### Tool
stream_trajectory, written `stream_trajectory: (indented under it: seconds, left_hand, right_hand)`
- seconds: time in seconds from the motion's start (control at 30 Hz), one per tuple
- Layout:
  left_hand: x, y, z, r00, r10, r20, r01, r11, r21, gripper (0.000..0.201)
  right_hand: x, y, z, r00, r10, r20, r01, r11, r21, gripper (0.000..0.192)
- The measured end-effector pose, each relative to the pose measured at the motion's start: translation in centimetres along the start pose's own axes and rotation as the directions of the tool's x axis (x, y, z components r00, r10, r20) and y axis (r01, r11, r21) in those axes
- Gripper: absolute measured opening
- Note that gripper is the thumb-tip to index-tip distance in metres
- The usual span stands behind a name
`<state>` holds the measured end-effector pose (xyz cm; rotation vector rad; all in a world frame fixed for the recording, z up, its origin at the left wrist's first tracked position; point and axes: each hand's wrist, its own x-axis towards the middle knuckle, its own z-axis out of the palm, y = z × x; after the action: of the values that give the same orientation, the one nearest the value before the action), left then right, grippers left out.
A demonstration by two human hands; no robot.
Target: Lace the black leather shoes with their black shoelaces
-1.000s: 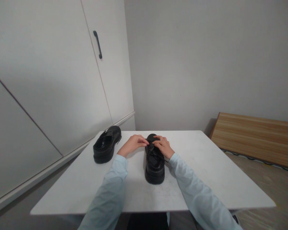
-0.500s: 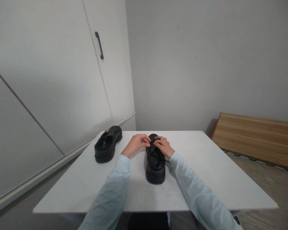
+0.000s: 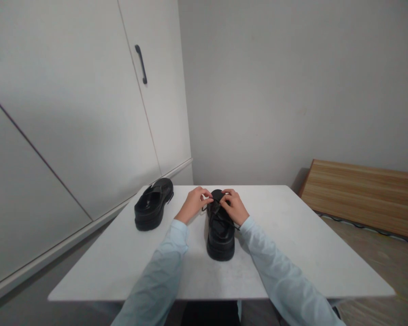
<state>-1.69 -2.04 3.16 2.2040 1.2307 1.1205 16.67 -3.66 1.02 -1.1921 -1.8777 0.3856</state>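
Note:
A black lace-up shoe (image 3: 220, 242) stands upright at the middle of the white table, heel towards me. Over its left side, my left hand (image 3: 195, 202) is closed, thumb and fingers pinching a black shoelace (image 3: 204, 208) that hangs in a small loop below them. On the other side my right hand (image 3: 234, 207) pinches the lace too, close above the shoe's tongue. A loose lace end sticks out beside my right wrist. The second black shoe (image 3: 148, 218) rests at the table's left, apart from both hands, its lace hanging over the right side.
The white table (image 3: 292, 262) ends at a grey wall (image 3: 258, 90) behind. Along the left runs a white cabinet (image 3: 88, 113) with a dark handle (image 3: 141, 64). A wood-grain board (image 3: 363, 197) leans low at the right, beyond the table's edge.
Both hands have come up slightly over the shoe, and their fingers have moved from close on the laces to a clearer pinch. A lace loop now shows under my left hand.

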Motion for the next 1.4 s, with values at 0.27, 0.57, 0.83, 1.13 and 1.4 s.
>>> stream_trajectory:
  seconds: [0.27,0.57,0.83,1.13,1.4]
  left_hand:
    - [-0.1,0.6,-0.6,1.000,-0.029,-0.011,0.028,0.999,-0.036,0.012]
    - [-0.1,0.6,-0.8,0.996,-0.027,0.084,0.054,0.939,-0.339,0.010]
    - [-0.4,-0.3,-1.1,0.979,-0.079,0.187,0.112,0.978,-0.173,0.004]
    - [-0.7,0.3,-0.1,0.994,-0.001,0.109,0.015,0.991,-0.130,0.018]
    - [-0.7,1.5,0.7,0.964,0.235,0.127,-0.228,0.972,-0.066,0.021]
  right_hand:
    - [0.2,-0.3,-1.3,0.970,0.074,-0.229,-0.013,0.966,0.257,0.016]
    - [0.6,0.4,-2.5,0.882,0.299,-0.365,-0.015,0.791,0.612,0.023]
    - [1.0,0.9,-2.8,0.824,0.362,-0.435,0.092,0.672,0.734,0.020]
    - [1.1,-0.4,-4.7,0.764,0.439,-0.473,0.225,0.507,0.832,0.019]
    - [1.1,-0.1,-5.3,0.790,0.404,-0.461,0.210,0.529,0.822,0.025]
